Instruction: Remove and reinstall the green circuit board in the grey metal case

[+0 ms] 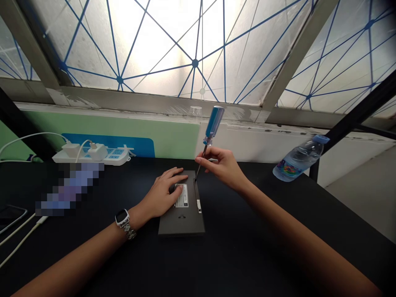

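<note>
A flat dark grey rectangular device (192,225) with a white label (183,196) lies on the black table. My left hand (165,189) rests flat on its left half, fingers spread, the thumb over part of the label. A screwdriver (214,123) with a clear blue handle stands nearly upright, tilted to the right. My right hand (221,165) pinches its shaft below the handle. The tip touches or is just above the upper end of a narrow slot (196,192) along the device's right side. A small pale piece (199,206) sits at the slot's lower end.
A plastic water bottle (300,159) leans at the right against a black frame bar (349,111). At the left are a white power strip (119,156) with plugs, cables (24,243), a phone (10,216) and a blurred-out item (72,187). Wall and window stand behind the table.
</note>
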`<state>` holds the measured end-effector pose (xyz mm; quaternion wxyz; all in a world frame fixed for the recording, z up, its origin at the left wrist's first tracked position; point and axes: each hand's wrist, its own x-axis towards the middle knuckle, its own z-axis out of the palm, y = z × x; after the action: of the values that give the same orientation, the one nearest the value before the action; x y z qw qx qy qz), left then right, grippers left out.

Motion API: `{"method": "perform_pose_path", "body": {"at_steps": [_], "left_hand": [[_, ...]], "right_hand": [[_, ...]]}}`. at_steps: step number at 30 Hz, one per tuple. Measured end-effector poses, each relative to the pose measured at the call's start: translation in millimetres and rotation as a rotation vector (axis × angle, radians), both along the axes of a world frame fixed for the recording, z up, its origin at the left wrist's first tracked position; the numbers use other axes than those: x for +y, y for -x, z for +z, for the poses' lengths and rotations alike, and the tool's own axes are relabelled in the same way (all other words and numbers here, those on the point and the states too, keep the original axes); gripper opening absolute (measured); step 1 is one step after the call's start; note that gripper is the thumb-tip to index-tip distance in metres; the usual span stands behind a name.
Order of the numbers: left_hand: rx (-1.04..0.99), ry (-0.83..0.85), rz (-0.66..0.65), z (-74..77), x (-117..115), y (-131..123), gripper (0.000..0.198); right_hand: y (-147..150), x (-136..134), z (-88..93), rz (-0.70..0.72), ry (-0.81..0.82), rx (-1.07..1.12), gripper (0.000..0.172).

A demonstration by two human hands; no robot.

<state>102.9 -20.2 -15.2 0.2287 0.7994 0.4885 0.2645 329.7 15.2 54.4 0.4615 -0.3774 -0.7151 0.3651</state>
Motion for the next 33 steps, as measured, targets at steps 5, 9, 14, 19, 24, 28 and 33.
{"method": "perform_pose_path", "body": {"at_steps": [5,9,14,19,24,28,33], "left_hand": [[-0.004,-0.010,-0.005,-2.6,1.2,1.0,0.043],[-0.011,-0.020,-0.011,-3.7,1.9,1.6,0.042],[-0.016,-0.029,-0.004,-3.0,1.2,1.4,0.041],[-0.024,-0.028,-0.012,-3.2,1.3,1.6,0.041],[-0.016,0.006,-0.002,-0.4,-0.8,1.8,0.041],[-0.012,0.016,-0.001,2.9,-1.9,1.0,0.042],[-0.018,0.022,0.002,4.8,-1.7,-0.8,0.042]], "right_hand": [[3.7,1.9,-2.7,0.003,0.124,0.247,0.039],[6.0,-0.7,-0.1,0.041,0.204,0.293,0.035],[9.2,-4.1,-1.6,0.075,0.115,0.281,0.030],[9.1,-0.5,-5.3,0.021,0.032,0.217,0.032],[5.5,3.4,-4.0,0.026,0.147,0.359,0.034],[4.4,1.5,-3.3,0.074,0.149,0.348,0.031],[6.4,-2.4,-5.8,0.110,0.079,0.236,0.028]]}}
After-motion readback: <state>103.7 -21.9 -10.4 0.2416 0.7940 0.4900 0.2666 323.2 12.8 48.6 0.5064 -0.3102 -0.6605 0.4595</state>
